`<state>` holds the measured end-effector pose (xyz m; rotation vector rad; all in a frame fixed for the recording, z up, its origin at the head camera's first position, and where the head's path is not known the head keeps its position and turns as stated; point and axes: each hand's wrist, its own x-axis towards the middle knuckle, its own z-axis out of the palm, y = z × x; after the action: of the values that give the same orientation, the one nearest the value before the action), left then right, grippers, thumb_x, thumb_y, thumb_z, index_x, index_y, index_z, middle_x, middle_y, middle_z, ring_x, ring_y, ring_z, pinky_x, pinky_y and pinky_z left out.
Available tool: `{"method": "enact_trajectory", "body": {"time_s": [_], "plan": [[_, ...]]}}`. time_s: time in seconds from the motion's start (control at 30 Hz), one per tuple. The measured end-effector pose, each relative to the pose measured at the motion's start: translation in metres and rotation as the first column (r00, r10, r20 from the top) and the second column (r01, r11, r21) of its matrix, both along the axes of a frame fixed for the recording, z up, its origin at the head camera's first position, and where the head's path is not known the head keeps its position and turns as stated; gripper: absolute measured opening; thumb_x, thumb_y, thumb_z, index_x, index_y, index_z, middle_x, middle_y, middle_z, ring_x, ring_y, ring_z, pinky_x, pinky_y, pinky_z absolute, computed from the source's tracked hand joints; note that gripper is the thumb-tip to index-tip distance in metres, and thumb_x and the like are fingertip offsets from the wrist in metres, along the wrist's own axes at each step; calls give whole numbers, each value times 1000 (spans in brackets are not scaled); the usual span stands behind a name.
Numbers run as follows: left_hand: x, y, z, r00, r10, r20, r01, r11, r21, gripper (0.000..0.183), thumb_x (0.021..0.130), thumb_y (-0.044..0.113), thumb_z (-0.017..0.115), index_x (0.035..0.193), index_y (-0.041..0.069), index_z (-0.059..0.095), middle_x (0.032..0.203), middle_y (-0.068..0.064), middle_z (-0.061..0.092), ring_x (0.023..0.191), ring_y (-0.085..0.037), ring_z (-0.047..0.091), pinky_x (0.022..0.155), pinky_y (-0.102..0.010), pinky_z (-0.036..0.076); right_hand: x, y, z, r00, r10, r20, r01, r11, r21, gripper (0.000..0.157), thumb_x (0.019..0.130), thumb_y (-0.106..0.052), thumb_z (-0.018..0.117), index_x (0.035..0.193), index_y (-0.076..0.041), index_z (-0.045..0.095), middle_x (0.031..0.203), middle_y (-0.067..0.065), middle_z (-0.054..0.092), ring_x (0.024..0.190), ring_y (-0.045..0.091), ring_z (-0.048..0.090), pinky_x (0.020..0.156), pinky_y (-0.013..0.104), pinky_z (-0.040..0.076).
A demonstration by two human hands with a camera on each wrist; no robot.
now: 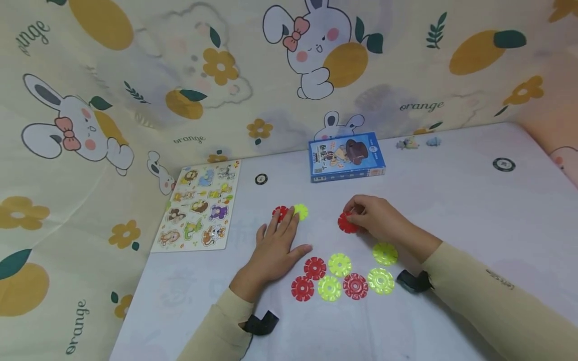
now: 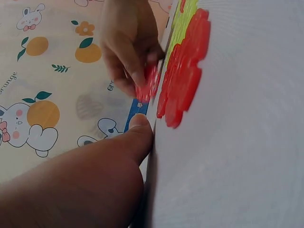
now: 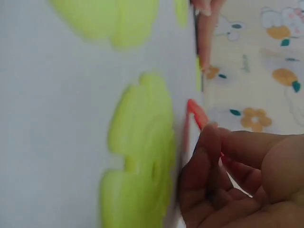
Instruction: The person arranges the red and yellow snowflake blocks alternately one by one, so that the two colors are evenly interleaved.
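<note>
My right hand pinches a red notched plastic disc between thumb and fingers. In the right wrist view this red disc is tilted, its edge close to the white tabletop. My left hand lies palm down with fingers stretched out. Its fingertips overlap a red disc and a yellow-green disc, partly covering both. Nearer to me lie several more flat discs, among them a red one, a yellow-green one and another yellow-green one below my right wrist.
A blue game box lies at the back, against the patterned cloth. To the left is an animal puzzle board. Black round chips lie behind my left hand and far right. Small figures stand by the back edge.
</note>
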<state>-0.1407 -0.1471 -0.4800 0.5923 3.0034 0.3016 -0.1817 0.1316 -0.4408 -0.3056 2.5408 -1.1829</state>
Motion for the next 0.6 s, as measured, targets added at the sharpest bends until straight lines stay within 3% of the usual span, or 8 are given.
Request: {"method": "enact_trajectory", "body": {"time_s": [0.13,0.23,0.3,0.43,0.5,0.6], "plan": [[0,1,1,1000,3,10,-3,1000,-5,87,87,74,34,155,23,15,160,5,3,144,-27,-6,107,-60,8,-7,-7,-1,999,21,-47,-18,999,47,39,89,-17,70,126,-16,58,115,5,54,102,24,54,81,38,52],[1,1,2,1000,6,12,-6,1000,-11,87,87,74,34,155,23,16,160,4,3,144,-28,-6,107,-60,8,-3,-10,0,985,116,-126,-95,982,163,52,86,-22,73,134,-12,55,130,8,49,114,28,49,89,44,48],[1,0,3,1000,4,10,-4,1000,-7,88,87,74,35,155,22,16,160,4,4,144,-28,-6,107,-61,8,4,-11,2,963,221,-155,-168,940,298,62,84,-31,74,139,-12,51,140,10,44,125,32,41,93,49,44],[0,0,4,1000,3,1,-3,1000,-6,87,87,73,36,155,22,16,160,3,5,144,-28,-5,106,-61,9,15,-14,5,910,386,-154,-263,822,505,78,82,-47,71,147,-16,41,154,8,28,139,39,18,100,61,30],[0,1,3,1000,2,-1,-2,1000,-11,88,87,73,36,155,22,16,160,3,4,144,-28,-5,106,-61,9,17,-16,6,901,406,-153,-267,797,542,81,82,-51,70,149,-19,37,156,6,24,140,41,13,101,64,25],[0,1,2,1000,6,4,-6,1000,-23,88,86,74,36,155,23,15,160,3,3,144,-28,-5,107,-61,8,16,-23,7,897,408,-169,-254,790,558,83,80,-55,69,148,-20,38,155,7,25,140,41,13,101,64,24]]}}
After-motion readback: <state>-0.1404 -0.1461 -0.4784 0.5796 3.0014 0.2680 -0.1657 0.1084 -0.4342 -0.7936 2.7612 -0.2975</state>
